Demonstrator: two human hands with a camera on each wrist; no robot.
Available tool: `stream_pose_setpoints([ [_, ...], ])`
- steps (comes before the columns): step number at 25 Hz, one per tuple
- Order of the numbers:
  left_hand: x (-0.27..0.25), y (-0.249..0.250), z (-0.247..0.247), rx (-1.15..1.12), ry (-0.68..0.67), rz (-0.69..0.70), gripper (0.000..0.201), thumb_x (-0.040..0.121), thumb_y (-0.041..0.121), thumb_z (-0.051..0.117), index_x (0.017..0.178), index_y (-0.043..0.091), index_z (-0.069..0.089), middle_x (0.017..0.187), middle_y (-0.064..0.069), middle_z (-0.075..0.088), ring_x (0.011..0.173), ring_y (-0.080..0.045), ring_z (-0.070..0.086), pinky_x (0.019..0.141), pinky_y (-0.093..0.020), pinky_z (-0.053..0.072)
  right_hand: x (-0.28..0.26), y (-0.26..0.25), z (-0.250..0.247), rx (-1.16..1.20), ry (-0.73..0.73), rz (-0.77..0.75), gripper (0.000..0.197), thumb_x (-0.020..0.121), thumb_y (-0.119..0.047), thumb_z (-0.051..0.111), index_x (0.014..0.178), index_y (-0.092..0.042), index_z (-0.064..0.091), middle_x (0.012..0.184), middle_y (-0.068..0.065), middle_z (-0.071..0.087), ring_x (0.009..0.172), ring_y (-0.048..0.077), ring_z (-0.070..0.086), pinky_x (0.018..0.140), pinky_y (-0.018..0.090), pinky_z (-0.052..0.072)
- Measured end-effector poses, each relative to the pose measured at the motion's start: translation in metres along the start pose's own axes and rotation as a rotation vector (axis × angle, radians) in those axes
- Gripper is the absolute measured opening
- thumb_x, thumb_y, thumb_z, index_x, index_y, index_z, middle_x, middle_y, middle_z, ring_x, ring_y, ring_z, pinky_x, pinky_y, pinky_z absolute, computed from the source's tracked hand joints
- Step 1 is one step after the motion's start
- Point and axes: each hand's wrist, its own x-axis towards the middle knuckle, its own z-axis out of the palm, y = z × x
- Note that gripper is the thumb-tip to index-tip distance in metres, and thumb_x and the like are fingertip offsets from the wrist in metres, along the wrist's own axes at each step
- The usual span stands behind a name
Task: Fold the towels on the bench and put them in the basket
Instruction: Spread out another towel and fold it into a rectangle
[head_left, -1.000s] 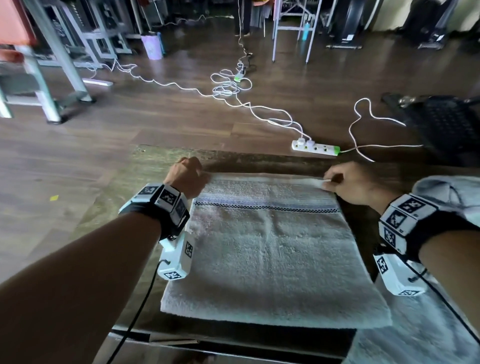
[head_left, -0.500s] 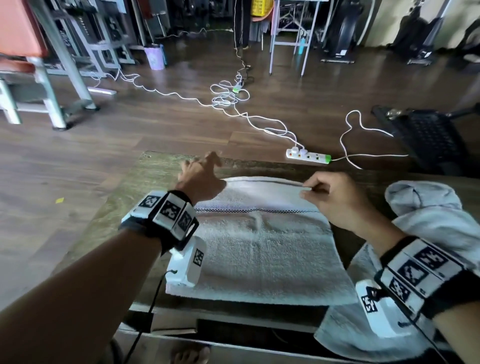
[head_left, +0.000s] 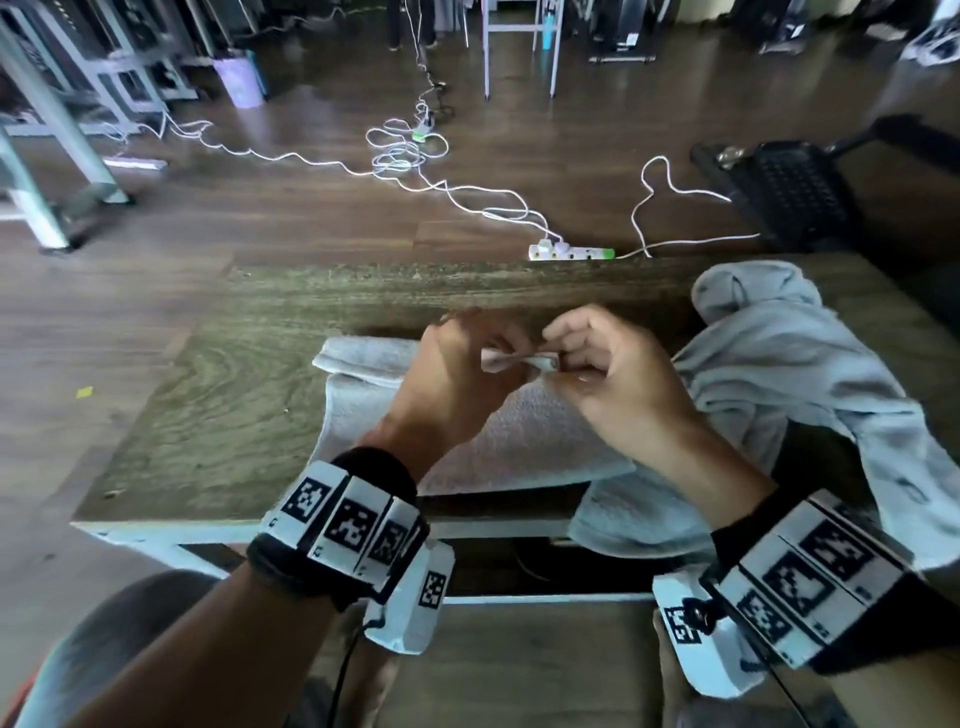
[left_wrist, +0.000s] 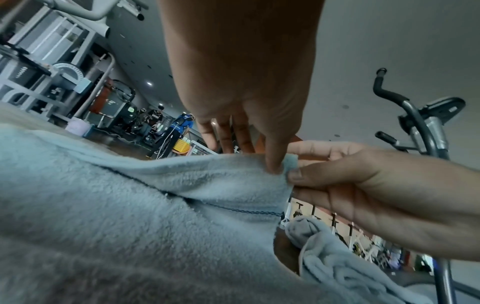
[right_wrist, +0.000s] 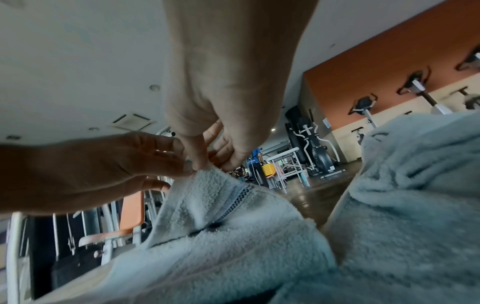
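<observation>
A pale towel (head_left: 363, 410) with a dark stitched stripe (left_wrist: 233, 209) lies on the wooden bench (head_left: 234, 415). Both hands meet above its far edge. My right hand (head_left: 558, 361) pinches a lifted corner of the towel (right_wrist: 207, 185) between thumb and fingers. My left hand (head_left: 493, 358) pinches the same corner from the left, its other fingers spread out, as the left wrist view shows for the left hand (left_wrist: 275, 170). The hands hide the far middle of the towel. A second, crumpled towel (head_left: 789, 364) lies on the bench to the right.
White cables and a power strip (head_left: 571, 253) lie on the wooden floor beyond the bench. A black mesh object (head_left: 789, 192) stands at the far right. Gym machines line the back. The bench's left part (head_left: 208, 374) is bare wood.
The hands were apart at the towel's far corners. The left hand let go, the right carried its corner leftward, and now both pinch that corner at the middle.
</observation>
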Motion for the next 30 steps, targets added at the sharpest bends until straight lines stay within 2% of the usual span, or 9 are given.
stream_pose_setpoints([
  [2, 0.000, 0.004, -0.002, -0.051, 0.003, -0.041, 0.010, 0.077, 0.017, 0.080, 0.081, 0.015, 0.071, 0.078, 0.008, 0.069, 0.073, -0.013, 0.063, 0.069, -0.026, 0.051, 0.000, -0.003, 0.000, 0.058, -0.005, 0.052, 0.031, 0.082, -0.001, 0.077, 0.109, -0.015, 0.068, 0.098, -0.004, 0.073, 0.089, 0.003, 0.069, 0.078, 0.014, 0.052],
  [5, 0.005, 0.004, -0.003, -0.046, -0.035, -0.087, 0.007, 0.080, 0.015, 0.077, 0.080, 0.017, 0.071, 0.073, 0.004, 0.070, 0.069, -0.015, 0.066, 0.066, -0.034, 0.054, 0.010, 0.001, 0.004, 0.099, -0.001, 0.129, 0.025, 0.083, -0.009, 0.078, 0.105, -0.021, 0.074, 0.095, -0.007, 0.076, 0.091, 0.007, 0.071, 0.087, 0.029, 0.057],
  [7, 0.008, 0.000, -0.003, -0.033, -0.045, -0.113, 0.007, 0.080, 0.013, 0.077, 0.080, 0.016, 0.070, 0.071, 0.003, 0.070, 0.067, -0.015, 0.066, 0.065, -0.036, 0.054, 0.015, 0.002, 0.008, 0.151, -0.004, 0.172, 0.023, 0.083, -0.008, 0.078, 0.100, -0.022, 0.076, 0.093, -0.006, 0.076, 0.091, 0.009, 0.072, 0.091, 0.033, 0.058],
  [11, 0.012, -0.010, -0.003, 0.023, -0.048, -0.139, 0.006, 0.081, 0.012, 0.075, 0.082, 0.016, 0.071, 0.072, 0.005, 0.069, 0.066, -0.010, 0.066, 0.065, -0.034, 0.055, 0.019, 0.002, 0.012, 0.165, -0.030, 0.191, 0.025, 0.088, -0.003, 0.071, 0.104, -0.021, 0.075, 0.094, -0.008, 0.076, 0.089, 0.001, 0.070, 0.079, 0.017, 0.055],
  [15, 0.012, -0.017, -0.003, 0.018, -0.045, -0.121, 0.007, 0.080, 0.011, 0.076, 0.084, 0.017, 0.073, 0.077, 0.006, 0.071, 0.069, -0.011, 0.067, 0.066, -0.032, 0.057, 0.022, 0.005, 0.011, 0.163, -0.007, 0.222, 0.026, 0.090, -0.004, 0.069, 0.109, -0.021, 0.072, 0.097, -0.010, 0.075, 0.089, -0.003, 0.069, 0.073, 0.011, 0.052],
  [18, 0.011, -0.015, -0.004, 0.028, -0.030, -0.070, 0.009, 0.080, 0.009, 0.076, 0.084, 0.017, 0.075, 0.077, 0.008, 0.070, 0.070, -0.009, 0.066, 0.066, -0.015, 0.050, 0.021, 0.006, 0.012, 0.224, 0.042, 0.200, 0.022, 0.088, -0.005, 0.072, 0.105, -0.017, 0.071, 0.095, -0.008, 0.076, 0.088, -0.001, 0.070, 0.073, 0.011, 0.052],
  [20, 0.014, -0.014, -0.007, 0.030, -0.007, -0.046, 0.009, 0.079, 0.010, 0.077, 0.084, 0.017, 0.076, 0.078, 0.007, 0.070, 0.071, -0.008, 0.064, 0.067, -0.009, 0.043, 0.022, 0.008, 0.012, 0.247, 0.094, 0.187, 0.020, 0.086, -0.005, 0.073, 0.104, -0.015, 0.070, 0.094, -0.006, 0.076, 0.089, 0.003, 0.071, 0.075, 0.015, 0.054],
  [24, 0.019, -0.018, -0.010, 0.060, -0.007, -0.020, 0.009, 0.074, 0.011, 0.081, 0.081, 0.016, 0.077, 0.083, 0.005, 0.071, 0.073, -0.008, 0.064, 0.067, -0.013, 0.045, 0.026, 0.011, 0.016, 0.234, 0.179, 0.129, 0.017, 0.084, -0.006, 0.076, 0.096, -0.016, 0.069, 0.090, -0.001, 0.076, 0.084, 0.009, 0.073, 0.074, 0.020, 0.055],
  [30, 0.021, -0.025, -0.010, 0.012, 0.022, -0.055, 0.006, 0.075, 0.010, 0.081, 0.077, 0.011, 0.075, 0.081, 0.003, 0.072, 0.072, -0.008, 0.065, 0.068, -0.017, 0.050, 0.035, 0.005, 0.022, 0.108, 0.183, 0.075, 0.017, 0.083, -0.007, 0.078, 0.096, -0.012, 0.069, 0.087, -0.008, 0.075, 0.078, -0.002, 0.070, 0.068, 0.007, 0.048],
])
